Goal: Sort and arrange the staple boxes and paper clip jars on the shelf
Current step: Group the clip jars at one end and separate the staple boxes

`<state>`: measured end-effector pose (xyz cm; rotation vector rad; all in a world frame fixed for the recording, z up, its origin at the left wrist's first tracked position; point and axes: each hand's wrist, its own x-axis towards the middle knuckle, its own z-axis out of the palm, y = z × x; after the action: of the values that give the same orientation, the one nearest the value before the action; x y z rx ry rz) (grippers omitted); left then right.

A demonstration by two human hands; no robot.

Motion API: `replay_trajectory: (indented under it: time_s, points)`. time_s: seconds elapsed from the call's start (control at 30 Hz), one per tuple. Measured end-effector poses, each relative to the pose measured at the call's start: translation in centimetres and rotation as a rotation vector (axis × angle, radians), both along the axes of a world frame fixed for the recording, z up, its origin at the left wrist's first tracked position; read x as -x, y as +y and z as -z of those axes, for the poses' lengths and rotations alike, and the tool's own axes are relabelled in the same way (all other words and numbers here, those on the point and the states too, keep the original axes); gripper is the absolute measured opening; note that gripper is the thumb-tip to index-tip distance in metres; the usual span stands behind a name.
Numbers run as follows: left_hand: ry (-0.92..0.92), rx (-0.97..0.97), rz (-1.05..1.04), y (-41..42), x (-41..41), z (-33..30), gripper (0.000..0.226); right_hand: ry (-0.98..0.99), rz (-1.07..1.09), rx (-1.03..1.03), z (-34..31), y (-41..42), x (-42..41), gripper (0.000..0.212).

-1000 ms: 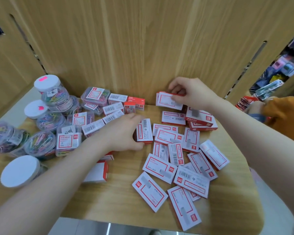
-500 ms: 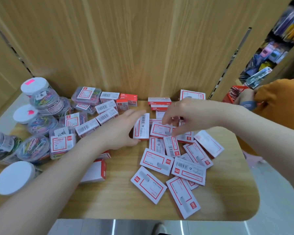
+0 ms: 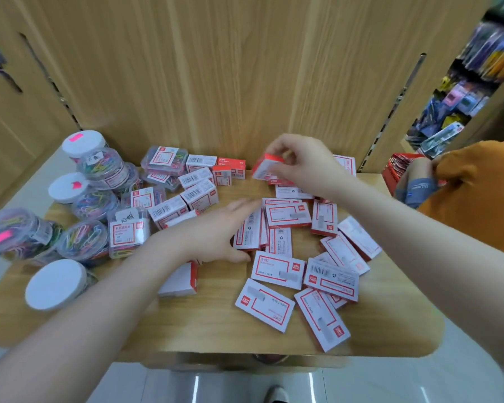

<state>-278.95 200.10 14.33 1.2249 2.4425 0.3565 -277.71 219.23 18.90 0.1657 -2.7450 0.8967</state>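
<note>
Staple box (image 3: 264, 169) pinched in the right hand (image 3: 303, 164) above the shelf's (image 3: 216, 330) back should join the rear row squarely, while the left hand (image 3: 216, 231), fingers straight, steadies the loose pile (image 3: 303, 257).

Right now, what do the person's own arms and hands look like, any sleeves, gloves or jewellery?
Both forearms are bare right up to the frame edges: no gloves, no watch, no wristband. The left hand and right hand show no ring that can be made out, though the right one is blurred. A sliver of pale fabric at the bottom right corner may be a sleeve edge.
</note>
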Motion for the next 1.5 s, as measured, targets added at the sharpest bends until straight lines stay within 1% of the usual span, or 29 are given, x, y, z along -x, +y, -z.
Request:
replay_trajectory:
  time_s: [0.07,0.13,0.23,0.27,0.3,0.37,0.43,0.47,0.5,0.57,0.6,0.67,0.7,0.73,0.77,0.83,0.9,0.97,1.0,1.03,1.07,1.13,1.17,1.2,1.23,1.3,1.37,1.43,1.5]
  points:
    - [0.043,-0.004,-0.018,-0.8,-0.2,-0.3,0.093,0.046,-0.051,-0.071,1.3,-1.7,1.4,0.017]
    - [0.101,-0.049,-0.036,-1.7,-0.4,-0.6,0.081,0.071,-0.106,-0.122,2.7,-2.8,2.2,0.023]
    - [0.139,-0.077,-0.039,-3.2,-0.9,-0.9,0.064,-0.012,-0.235,-0.238,4.0,-3.2,1.7,0.040]
    - [0.156,-0.089,-0.042,-3.6,-1.1,-0.9,0.060,-0.059,-0.288,-0.238,4.2,-3.0,1.2,0.046]
    - [0.179,-0.108,-0.043,-3.9,-1.4,-0.8,0.057,-0.099,-0.324,-0.196,4.2,-2.7,0.7,0.052]
    - [0.225,-0.132,-0.039,-4.4,-2.1,-0.7,0.054,-0.146,-0.286,-0.035,3.8,-1.9,-0.6,0.060]
    - [0.254,-0.083,-0.048,-4.8,-2.8,-0.6,0.053,-0.135,-0.147,0.068,3.4,-0.6,-2.1,0.054]
    - [0.278,-0.030,-0.049,-4.9,-3.0,-0.5,0.051,-0.122,-0.089,0.041,3.2,0.0,-3.1,0.047]
    - [0.323,0.032,-0.041,-4.9,-3.2,-0.5,0.048,-0.116,-0.069,-0.023,2.9,0.3,-4.3,0.039]
    - [0.440,0.147,0.003,-4.7,-3.5,-0.5,0.040,-0.159,-0.130,-0.197,2.8,0.2,-7.0,0.028]
    - [0.479,0.183,0.022,-4.5,-3.6,-0.4,0.037,-0.203,-0.190,-0.278,3.1,-0.3,-8.3,0.033]
    - [0.509,0.214,0.039,-3.9,-3.8,0.0,0.033,-0.281,-0.296,-0.411,4.4,-1.7,-10.7,0.066]
    - [0.525,0.219,0.048,-3.7,-4.1,0.2,0.030,-0.289,-0.317,-0.493,5.1,-2.4,-11.5,0.082]
    - [0.546,0.223,0.056,-3.4,-4.3,0.3,0.028,-0.290,-0.305,-0.581,5.8,-3.1,-12.2,0.094]
    - [0.565,0.228,0.066,-3.2,-4.6,0.4,0.027,-0.290,-0.262,-0.660,6.5,-3.5,-12.6,0.099]
    - [0.591,0.249,0.105,-2.7,-5.0,0.6,0.026,-0.240,-0.135,-0.731,7.5,-3.7,-12.7,0.097]
    - [0.614,0.262,0.145,-2.3,-5.5,0.6,0.024,-0.213,0.024,-0.721,8.1,-3.7,-12.5,0.092]
    - [0.621,0.245,0.146,-2.0,-5.9,0.5,0.025,-0.226,0.139,-0.677,8.3,-3.8,-12.5,0.087]
    - [0.598,0.216,0.132,-1.9,-6.2,0.5,0.026,-0.221,0.183,-0.651,8.3,-3.9,-12.5,0.086]
    - [0.527,0.167,0.111,-1.8,-6.7,0.7,0.029,-0.201,0.245,-0.610,8.3,-3.8,-12.7,0.085]
    - [0.403,0.098,0.072,-1.8,-7.4,0.9,0.036,-0.170,0.338,-0.542,8.2,-3.5,-12.9,0.080]
    - [0.075,-0.061,-0.058,-1.7,-9.3,1.4,0.052,-0.140,0.577,-0.361,8.3,-2.0,-13.4,0.063]
    - [-0.013,-0.115,-0.130,-1.5,-10.0,1.8,0.058,-0.175,0.678,-0.275,8.5,-1.0,-13.8,0.060]
    - [-0.035,-0.125,-0.205,-1.1,-10.4,2.1,0.063,-0.234,0.742,-0.195,8.6,-0.2,-14.1,0.061]
    - [-0.033,-0.120,-0.275,-0.7,-10.5,2.5,0.066,-0.288,0.760,-0.121,8.7,0.5,-14.3,0.063]
    - [-0.071,-0.146,-0.376,0.2,-10.4,2.9,0.070,-0.320,0.705,-0.050,8.7,1.0,-14.4,0.064]
    - [-0.105,-0.214,-0.402,1.2,-10.3,3.1,0.073,-0.304,0.625,-0.081,8.6,0.6,-14.4,0.063]
    - [-0.065,-0.214,-0.385,1.8,-10.6,3.3,0.074,-0.289,0.545,-0.087,8.8,0.3,-14.3,0.061]
    - [-0.033,-0.233,-0.362,2.0,-10.8,3.7,0.076,-0.287,0.537,-0.067,8.8,0.9,-13.9,0.061]
